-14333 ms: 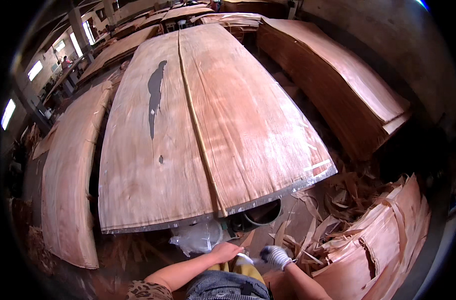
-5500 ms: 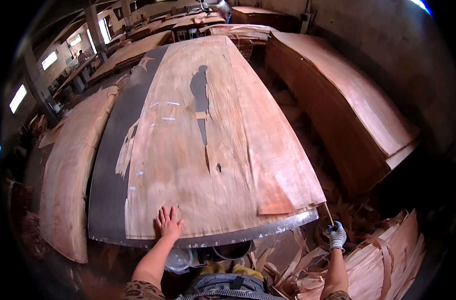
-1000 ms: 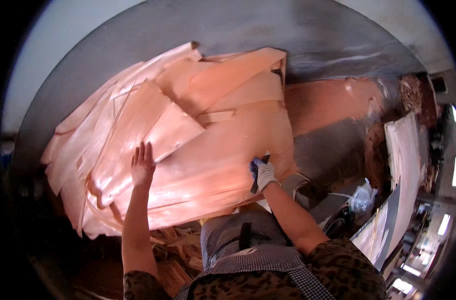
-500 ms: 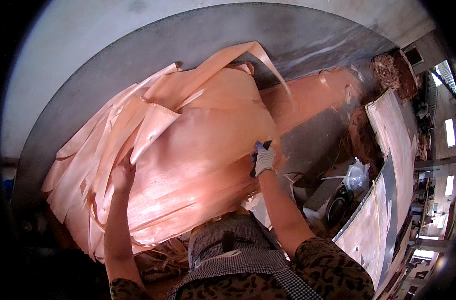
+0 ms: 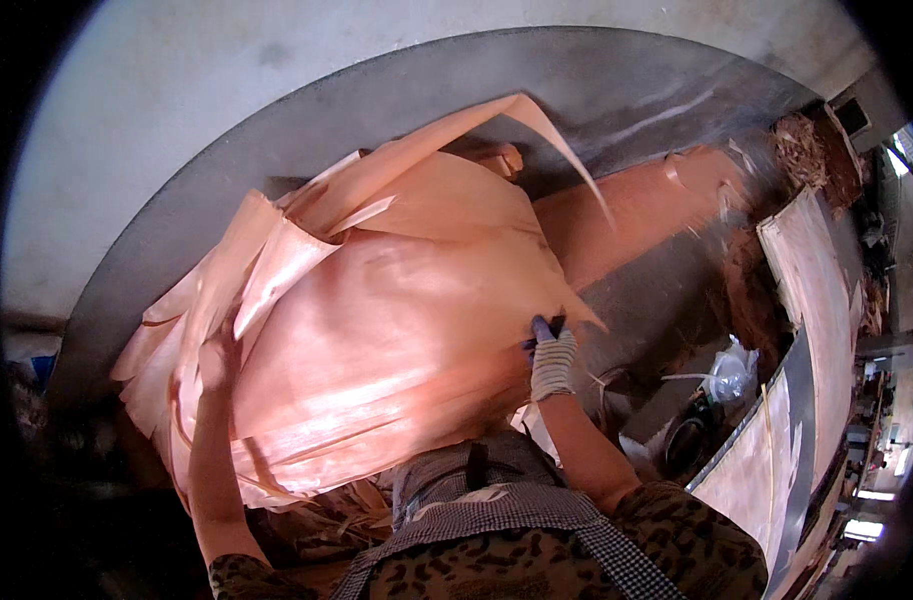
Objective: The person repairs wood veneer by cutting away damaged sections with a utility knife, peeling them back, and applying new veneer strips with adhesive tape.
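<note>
A heap of thin reddish-tan wood veneer sheets (image 5: pixel 396 290) lies in front of me, with long strips folded and piled along its left side. At the left, my bare left hand (image 5: pixel 219 355) is closed on a veneer strip (image 5: pixel 206 300); its fingers are partly hidden by the strip. My right hand (image 5: pixel 551 362), in a striped white glove with blue-purple fingers, is at the right edge of the heap. It is closed around a narrow dark tool (image 5: pixel 558 322), mostly covered by the fingers, so its kind does not show. A pointed veneer corner sticks out just beyond this hand.
Behind the heap is a dark grey surface with a curved far edge (image 5: pixel 376 70). More veneer (image 5: pixel 636 215) lies flat at the far right. Near the right are a clear plastic bag (image 5: pixel 731 372) and pale stacked sheets (image 5: pixel 811 270). Veneer scraps (image 5: pixel 336 520) lie below the heap.
My left hand has moved a little left, and the strip it holds now stands up in a fold. My right hand has shifted slightly right and nearer, still closed on the dark tool.
</note>
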The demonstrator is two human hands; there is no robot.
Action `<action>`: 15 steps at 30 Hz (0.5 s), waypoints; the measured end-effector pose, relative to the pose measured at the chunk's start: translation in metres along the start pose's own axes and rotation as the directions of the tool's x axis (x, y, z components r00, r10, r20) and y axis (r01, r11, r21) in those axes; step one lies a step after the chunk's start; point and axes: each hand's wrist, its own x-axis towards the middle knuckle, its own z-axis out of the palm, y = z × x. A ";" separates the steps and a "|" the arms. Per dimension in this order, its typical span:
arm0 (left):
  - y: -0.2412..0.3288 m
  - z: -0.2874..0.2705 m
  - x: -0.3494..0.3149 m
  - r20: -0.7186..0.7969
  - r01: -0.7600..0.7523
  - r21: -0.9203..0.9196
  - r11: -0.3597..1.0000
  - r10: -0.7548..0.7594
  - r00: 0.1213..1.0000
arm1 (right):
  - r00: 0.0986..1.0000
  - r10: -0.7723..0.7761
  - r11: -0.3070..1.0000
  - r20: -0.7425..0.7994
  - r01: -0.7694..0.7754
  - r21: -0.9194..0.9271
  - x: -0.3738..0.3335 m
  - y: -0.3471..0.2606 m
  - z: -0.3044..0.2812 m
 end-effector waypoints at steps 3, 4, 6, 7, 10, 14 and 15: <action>-0.009 -0.029 0.002 -0.102 -0.083 -0.035 0.996 0.079 0.992 | 0.999 -0.021 0.999 -0.031 0.022 0.025 0.001 -0.012 -0.024; -0.015 -0.033 -0.002 -0.077 -0.052 -0.007 0.999 0.052 0.996 | 0.993 -0.082 0.995 -0.080 0.077 -0.064 0.016 -0.004 -0.041; -0.020 -0.034 -0.006 -0.031 -0.004 0.032 0.999 0.005 1.000 | 0.962 -0.101 0.992 -0.253 0.078 -0.099 0.053 -0.002 -0.091; -0.013 -0.032 -0.004 -0.003 0.024 0.053 0.998 -0.024 1.000 | 0.925 -0.047 0.999 -0.376 0.036 -0.036 0.069 -0.009 -0.121; -0.021 -0.024 -0.017 -0.085 -0.007 0.047 0.999 0.011 0.996 | 0.809 -0.309 0.924 -0.501 0.381 0.046 0.067 -0.052 -0.200; -0.023 -0.030 -0.019 -0.030 0.018 0.128 0.992 -0.015 0.999 | 0.529 -0.260 0.930 -0.808 0.361 -0.062 0.038 -0.114 -0.324; -0.013 -0.021 -0.010 -0.029 0.025 0.097 0.995 -0.022 0.999 | 0.386 -0.370 0.800 -0.845 0.594 -0.079 0.033 -0.129 -0.397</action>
